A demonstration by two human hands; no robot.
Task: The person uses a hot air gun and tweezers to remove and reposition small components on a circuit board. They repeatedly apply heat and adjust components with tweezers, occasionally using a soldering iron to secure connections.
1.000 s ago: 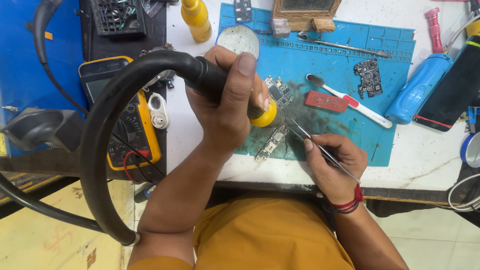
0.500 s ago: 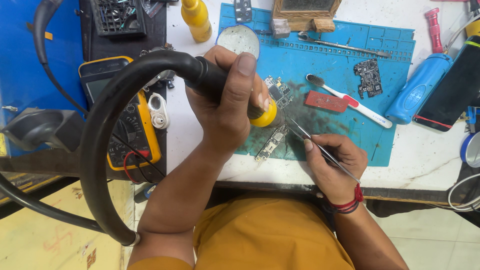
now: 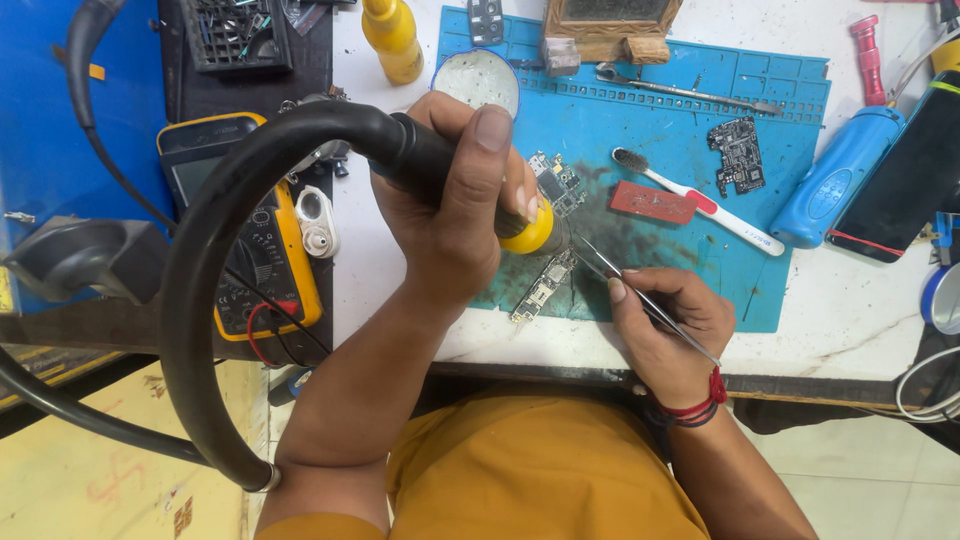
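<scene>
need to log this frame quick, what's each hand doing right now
Left hand: closed around the black hose-fed hot air handpiece with yellow collar.
Right hand: fingers pinching thin metal tweezers.

Count on the bench [image 3: 860, 310]:

- Hands: two, the left hand [image 3: 455, 215] and the right hand [image 3: 665, 325].
- Circuit boards: three, one by the yellow tool tip [image 3: 556, 182], one narrow [image 3: 545, 285], one dark [image 3: 738, 152].
- Tweezers [image 3: 640, 300]: one pair.
- Toothbrush [image 3: 700, 202]: one.
- Blue mat [image 3: 680, 120]: one.
- Yellow meter [image 3: 255, 240]: one.
- Yellow bottle [image 3: 392, 38]: one.
- Blue cylinder [image 3: 835, 180]: one.
- Black hose [image 3: 215, 250]: one.
</scene>
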